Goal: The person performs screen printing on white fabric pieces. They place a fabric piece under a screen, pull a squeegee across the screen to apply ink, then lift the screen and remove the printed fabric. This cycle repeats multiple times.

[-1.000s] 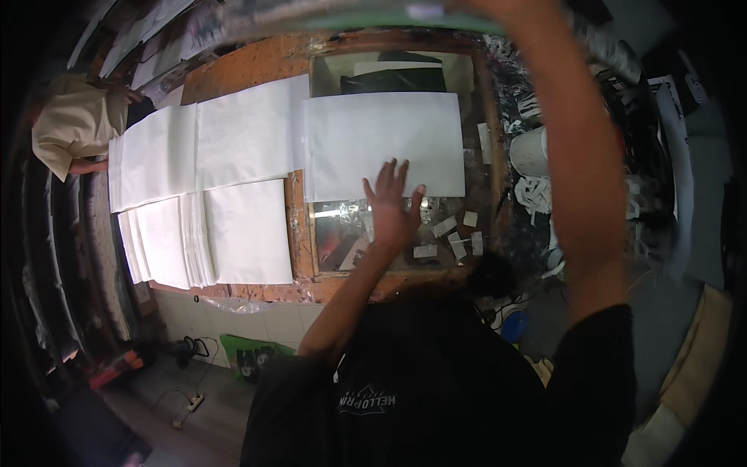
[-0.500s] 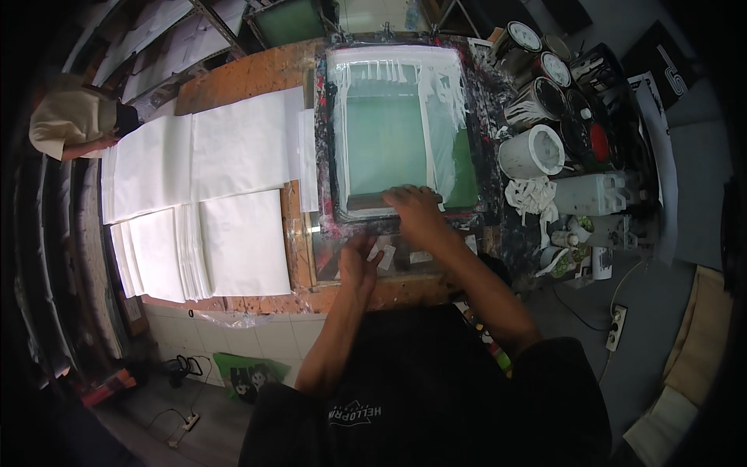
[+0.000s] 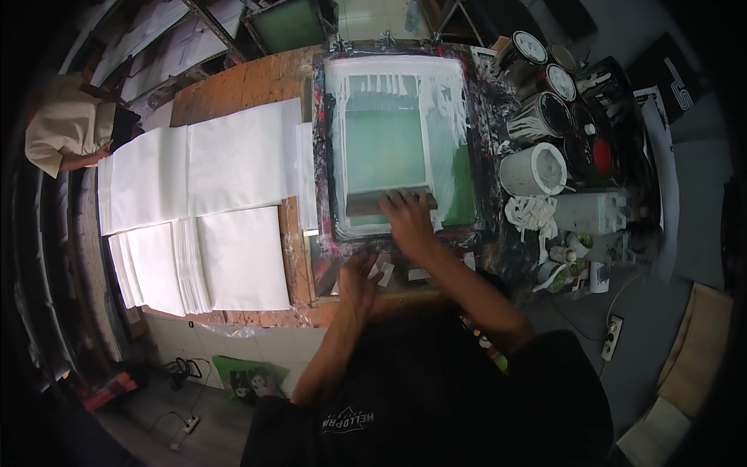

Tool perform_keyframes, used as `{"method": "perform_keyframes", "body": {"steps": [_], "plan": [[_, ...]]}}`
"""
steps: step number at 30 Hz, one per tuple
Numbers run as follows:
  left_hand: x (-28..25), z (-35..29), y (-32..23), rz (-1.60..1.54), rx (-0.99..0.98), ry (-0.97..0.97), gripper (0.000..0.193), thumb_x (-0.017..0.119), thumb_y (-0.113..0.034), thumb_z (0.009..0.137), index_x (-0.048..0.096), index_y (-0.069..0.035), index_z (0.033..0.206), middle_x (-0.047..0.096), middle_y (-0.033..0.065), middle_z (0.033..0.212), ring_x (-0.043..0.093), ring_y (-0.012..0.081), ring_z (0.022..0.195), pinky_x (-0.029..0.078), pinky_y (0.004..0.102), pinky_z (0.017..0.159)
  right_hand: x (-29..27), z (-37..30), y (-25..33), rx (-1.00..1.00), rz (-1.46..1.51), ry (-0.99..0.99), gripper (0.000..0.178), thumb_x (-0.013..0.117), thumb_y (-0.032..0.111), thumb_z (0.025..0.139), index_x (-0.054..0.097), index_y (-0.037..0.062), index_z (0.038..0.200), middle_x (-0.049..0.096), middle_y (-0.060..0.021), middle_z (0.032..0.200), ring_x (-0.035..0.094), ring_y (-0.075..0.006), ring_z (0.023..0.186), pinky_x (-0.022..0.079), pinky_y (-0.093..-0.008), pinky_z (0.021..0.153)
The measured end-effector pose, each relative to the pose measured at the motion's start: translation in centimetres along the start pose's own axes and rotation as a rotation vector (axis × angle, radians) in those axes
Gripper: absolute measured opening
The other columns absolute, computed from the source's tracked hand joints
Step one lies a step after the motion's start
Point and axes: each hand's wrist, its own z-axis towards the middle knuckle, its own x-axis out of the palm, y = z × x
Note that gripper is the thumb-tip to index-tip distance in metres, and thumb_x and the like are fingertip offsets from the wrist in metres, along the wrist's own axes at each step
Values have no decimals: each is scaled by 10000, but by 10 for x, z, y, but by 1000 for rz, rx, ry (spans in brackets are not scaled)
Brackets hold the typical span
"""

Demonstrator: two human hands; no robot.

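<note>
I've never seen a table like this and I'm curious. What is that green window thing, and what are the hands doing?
The camera sits on a person's head and looks down, so the edges bend. The green window is a printing screen lying flat on a wooden table. The right hand holds a squeegee, a flat scraper, on the screen. The left hand presses the table's near edge below the frame. White sheets lie stacked on the left. Paint cans and a white bucket stand on the right. Another person works at the far left.

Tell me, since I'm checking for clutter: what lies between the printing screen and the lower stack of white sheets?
In the head view, only the wooden table edge separates the printing screen from the stack of white sheets.
</note>
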Motion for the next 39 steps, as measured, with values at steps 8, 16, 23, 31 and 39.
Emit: {"method": "perform_keyframes", "body": {"steps": [8,16,23,31,39], "plan": [[5,-9,0,45,35,-32,278,545,-250,939,548,-62,1143,548,140,1212,549,328,1221,417,620,964,12,157,-73,72,-43,19,419,608,-40,778,667,98,1169,712,-113,1070,659,-303,1041,438,-521,901],[-9,-11,3,38,58,4,243,542,-192,933,523,-59,1136,564,126,1169,567,325,1192,439,589,966,-64,79,-39,-76,253,187,476,619,-40,732,658,79,1192,712,-124,982,660,-344,944,486,-491,811],[30,-66,-41,76,197,152,226,557,-100,912,529,-52,1131,614,123,1157,629,322,1098,453,514,1009,-126,-12,27,-155,76,-67,396,676,65,733,625,24,1124,662,-156,1042,611,-325,977,422,-466,853],[100,-90,-118,195,728,436,245,519,-104,934,623,3,1129,682,142,1113,648,273,1038,445,405,1032,-226,77,16,-264,1,-329,255,677,298,804,613,53,840,636,-112,741,599,-283,599,452,-419,587],[56,112,-106,1596,1537,-703,240,591,-217,983,752,-62,1070,585,152,1391,280,401,1491,170,735,1129,-339,171,24,-116,58,22,456,499,380,1011,671,28,776,565,-53,580,477,-142,490,422,-312,463]]}}
